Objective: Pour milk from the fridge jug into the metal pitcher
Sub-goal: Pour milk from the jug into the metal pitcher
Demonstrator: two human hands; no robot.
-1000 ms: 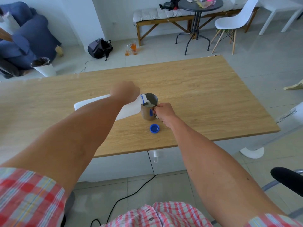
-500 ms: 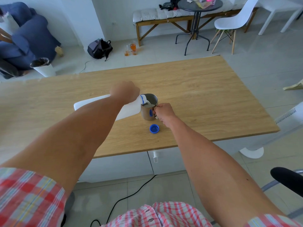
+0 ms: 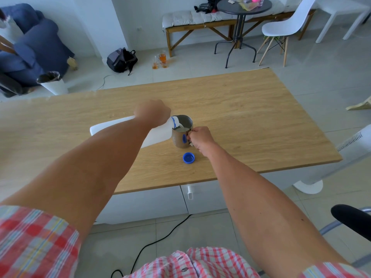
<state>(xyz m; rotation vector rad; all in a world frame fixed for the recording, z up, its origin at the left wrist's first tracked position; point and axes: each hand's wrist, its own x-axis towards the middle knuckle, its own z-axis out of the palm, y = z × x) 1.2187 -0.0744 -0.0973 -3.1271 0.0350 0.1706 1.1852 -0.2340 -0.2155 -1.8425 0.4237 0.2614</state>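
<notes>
A white plastic milk jug (image 3: 158,135) lies tipped almost flat above the wooden table (image 3: 251,117), its blue-ringed mouth over the rim of the metal pitcher (image 3: 180,137). My left hand (image 3: 152,112) grips the jug near its neck. A stream of white milk runs from the mouth into the pitcher, which holds milk inside. The pitcher stands upright on the table. My right hand (image 3: 200,138) is closed around its handle on the right side. The jug's blue cap (image 3: 188,158) lies on the table just in front of the pitcher.
Beyond the table's far edge stand a round black side table (image 3: 244,6), a white chair (image 3: 287,25) and a bench (image 3: 200,19). A white fan (image 3: 341,157) stands at the table's right. A black cable (image 3: 160,239) runs across the floor below.
Almost nothing moves: both hands keep their grip and the jug stays tipped over the pitcher as milk flows.
</notes>
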